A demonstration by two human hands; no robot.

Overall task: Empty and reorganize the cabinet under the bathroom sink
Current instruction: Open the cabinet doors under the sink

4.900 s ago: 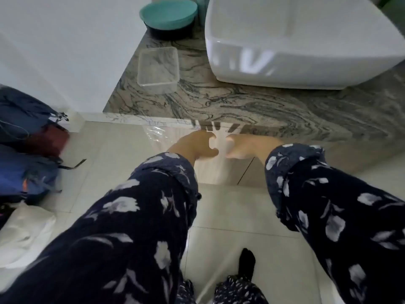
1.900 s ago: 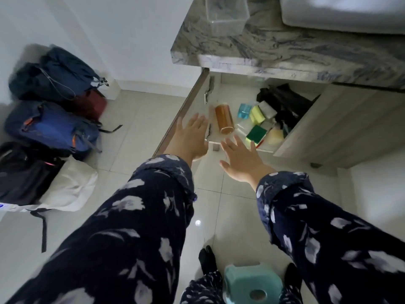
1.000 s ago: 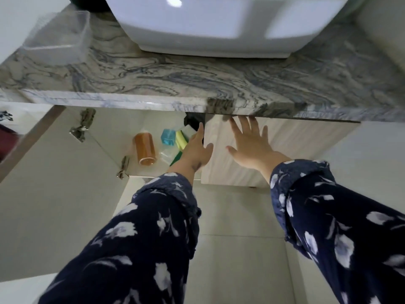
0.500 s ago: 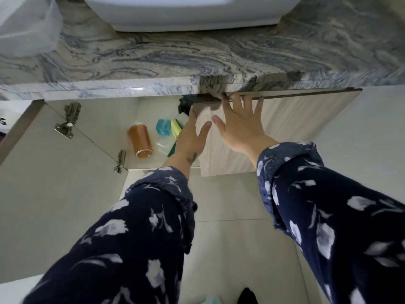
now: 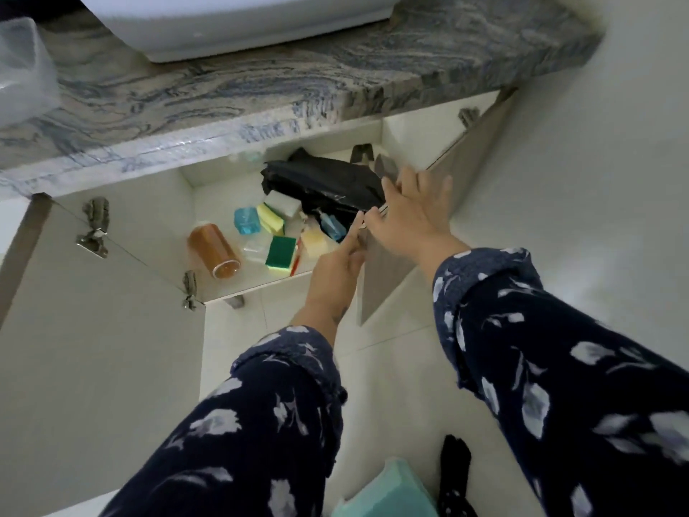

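since half a second ago the right door has swung well out from the cabinet, and both doors now stand open; the left door fills the lower left of the frame. right hand lies with fingers spread and straight on the door's top edge. left hand touches the same edge just below it; whether its fingers curl around the edge cannot be told. inside, at frame centre, the things to clear out lie on the cabinet floor: an amber bottle on its side with its long axis running toward the lower right, a blue bottle, sponges and a black bag behind them. the sponges lie just left of the left hand, so that hand looks nearer for a first reach; the bag sits up and left of the right hand.
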